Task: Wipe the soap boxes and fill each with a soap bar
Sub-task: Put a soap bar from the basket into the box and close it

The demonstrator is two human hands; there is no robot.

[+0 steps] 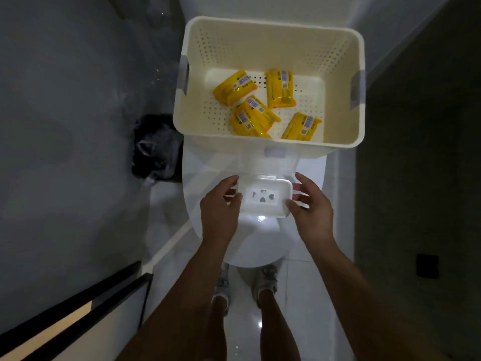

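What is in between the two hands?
In the head view, a white soap box sits between the left hand and the right hand. Its lid is open and no soap is inside.

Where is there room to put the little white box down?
The closed toilet lid is bare just in front of the soap box, toward the person's feet. The basket floor is bare at its far end and right side; the yellow soap packs crowd its middle and near edge. Left hand and right hand flank the box.
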